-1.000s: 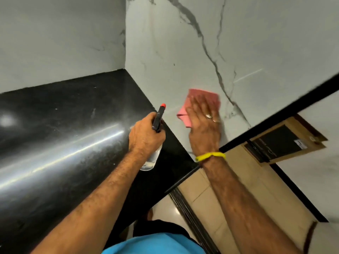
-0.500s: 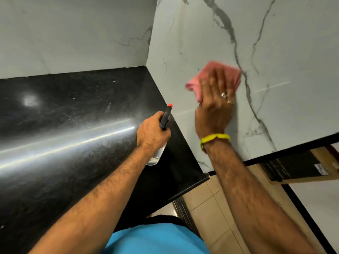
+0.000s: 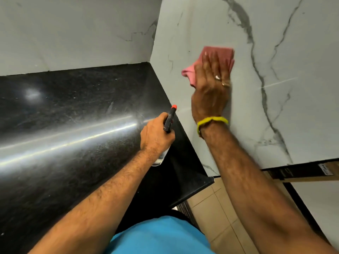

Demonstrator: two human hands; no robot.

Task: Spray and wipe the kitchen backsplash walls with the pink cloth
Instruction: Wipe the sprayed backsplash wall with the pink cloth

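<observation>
My right hand (image 3: 211, 88) presses the pink cloth (image 3: 222, 54) flat against the right backsplash wall (image 3: 293, 61), white marble with grey veins. The fingers cover most of the cloth; its edges show above and to the left of them. A yellow band circles that wrist. My left hand (image 3: 156, 136) grips a spray bottle (image 3: 169, 119) with a black head and an orange-red nozzle, held just over the black countertop (image 3: 64, 125) near the right wall. The bottle's clear body shows below my fist. The back wall (image 3: 73, 30) meets the right wall in a corner.
The countertop ends at a front right corner (image 3: 207, 182). Beyond it lies beige tiled floor (image 3: 220, 208). A brown and black cardboard box (image 3: 302, 173) leans at the foot of the right wall. My blue shirt fills the bottom centre.
My right hand has slid the pink cloth upward along the right wall, from low near the countertop to a higher spot. The left hand keeps the spray bottle almost still.
</observation>
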